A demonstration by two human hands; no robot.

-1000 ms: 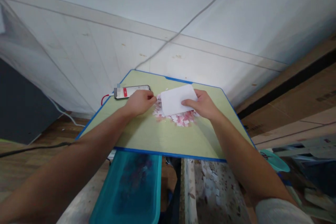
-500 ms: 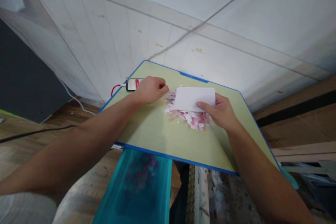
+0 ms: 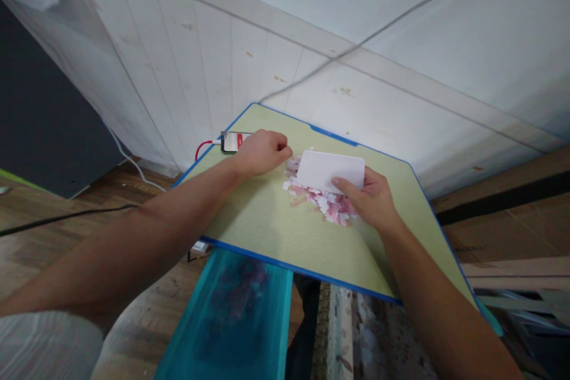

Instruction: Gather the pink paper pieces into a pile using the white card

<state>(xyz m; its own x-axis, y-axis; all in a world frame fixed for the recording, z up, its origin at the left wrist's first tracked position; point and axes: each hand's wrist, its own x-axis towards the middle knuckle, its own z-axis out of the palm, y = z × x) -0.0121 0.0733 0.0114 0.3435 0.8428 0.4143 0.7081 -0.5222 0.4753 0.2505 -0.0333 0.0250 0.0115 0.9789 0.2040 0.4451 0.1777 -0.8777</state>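
Observation:
My right hand (image 3: pixel 376 199) grips a white card (image 3: pixel 327 169) by its right end, thumb lying on the upper face and the fingers hidden beneath. The card is a plain rectangle held over a pile of small torn pink and white paper scraps (image 3: pixel 332 208), covering part of them. Just left of the card is my left hand (image 3: pixel 265 151), its fingers curled in a pinch. Whatever may be between those fingertips is too small to make out. A phone (image 3: pixel 230 142) lies beyond that hand, partly hidden by it, with a red and white cable plugged in.
Underneath is a pale yellow table (image 3: pixel 253 214) with a blue rim, against a white panelled wall (image 3: pixel 214 59). Below its front edge stands a teal bin (image 3: pixel 214 332) with dark reddish bits inside. Cardboard boxes (image 3: pixel 512 219) are at the right. A black cable (image 3: pixel 66 215) runs at left.
The white card has tilted slightly in my right hand, its right end now lower. My left hand stays pinched beside it. The whole view has shifted a little.

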